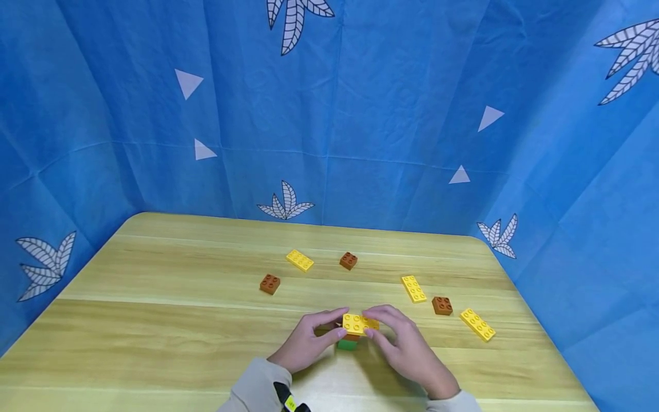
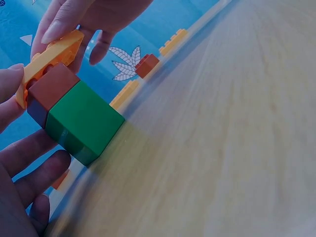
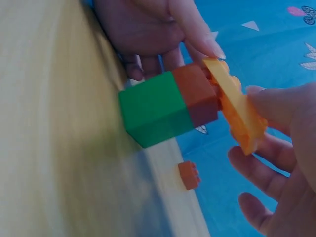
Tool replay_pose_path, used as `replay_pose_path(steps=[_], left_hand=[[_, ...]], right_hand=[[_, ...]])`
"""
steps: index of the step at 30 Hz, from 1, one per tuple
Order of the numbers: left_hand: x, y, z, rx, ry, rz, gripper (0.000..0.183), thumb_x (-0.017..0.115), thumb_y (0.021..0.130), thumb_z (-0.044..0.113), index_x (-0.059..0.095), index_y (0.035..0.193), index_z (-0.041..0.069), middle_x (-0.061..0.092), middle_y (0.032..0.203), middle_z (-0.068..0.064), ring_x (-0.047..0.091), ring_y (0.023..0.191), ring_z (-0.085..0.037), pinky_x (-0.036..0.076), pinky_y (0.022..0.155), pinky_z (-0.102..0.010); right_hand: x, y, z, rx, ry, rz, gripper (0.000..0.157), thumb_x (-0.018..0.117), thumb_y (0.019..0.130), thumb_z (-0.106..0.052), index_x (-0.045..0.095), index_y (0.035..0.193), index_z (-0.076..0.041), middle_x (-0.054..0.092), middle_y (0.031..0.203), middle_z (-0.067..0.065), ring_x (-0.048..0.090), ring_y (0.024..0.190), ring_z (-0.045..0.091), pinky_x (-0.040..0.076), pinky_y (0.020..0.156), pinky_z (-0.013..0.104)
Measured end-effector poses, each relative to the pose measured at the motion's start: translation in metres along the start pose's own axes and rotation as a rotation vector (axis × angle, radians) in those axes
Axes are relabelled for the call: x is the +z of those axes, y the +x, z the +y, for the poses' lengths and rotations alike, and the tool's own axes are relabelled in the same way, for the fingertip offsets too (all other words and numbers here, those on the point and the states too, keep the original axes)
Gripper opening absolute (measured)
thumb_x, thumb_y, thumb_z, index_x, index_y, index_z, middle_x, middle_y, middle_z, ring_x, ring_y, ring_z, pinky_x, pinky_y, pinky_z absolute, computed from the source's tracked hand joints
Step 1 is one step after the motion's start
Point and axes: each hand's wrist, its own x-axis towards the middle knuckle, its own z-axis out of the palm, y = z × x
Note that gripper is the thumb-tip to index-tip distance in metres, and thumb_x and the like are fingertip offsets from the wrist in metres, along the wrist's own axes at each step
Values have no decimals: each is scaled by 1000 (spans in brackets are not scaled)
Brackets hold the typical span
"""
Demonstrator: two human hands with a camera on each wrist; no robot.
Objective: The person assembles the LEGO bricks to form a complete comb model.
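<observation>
A yellow eight-stud toy building plate (image 1: pixel 354 324) lies across the top of a small stack. Under it come a brown brick (image 2: pixel 53 88) and, at the bottom, a green block (image 2: pixel 85 121) standing on the wooden table. Some of the brown brick's studs show beneath the plate in both wrist views, and the plate overhangs the stack to the right. My left hand (image 1: pixel 307 341) pinches the plate's left end between thumb and forefinger, its other fingers beside the stack. At the overhanging end, my right hand (image 1: pixel 407 345) pinches the plate with thumb and fingers.
Beyond the hands, loose yellow plates (image 1: pixel 300 260) and brown bricks (image 1: pixel 270 284) lie scattered on the table (image 1: pixel 154 320). To the right are another brown brick (image 1: pixel 442 305) and a yellow plate (image 1: pixel 477 324). A blue patterned cloth (image 1: pixel 329 114) hangs round the table's back and sides.
</observation>
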Motion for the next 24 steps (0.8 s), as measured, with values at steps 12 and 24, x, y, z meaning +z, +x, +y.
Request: replay_pose_path(steps=[12, 24], left_hand=[[-1, 1, 1, 11, 11, -7, 47, 57, 94, 33, 48, 138, 20, 56, 132, 7, 55, 113, -14, 42, 99, -37], [-1, 1, 1, 12, 13, 4, 43, 56, 95, 33, 51, 136, 21, 52, 137, 6, 50, 123, -17, 40, 102, -44]], right_hand=[[9, 1, -2, 86, 18, -17, 31, 63, 91, -26, 64, 117, -9, 64, 114, -2, 60, 108, 18, 50, 91, 41], [10, 1, 0, 106, 45, -39, 32, 61, 91, -29, 63, 119, -12, 64, 114, -3, 60, 108, 17, 50, 91, 42]])
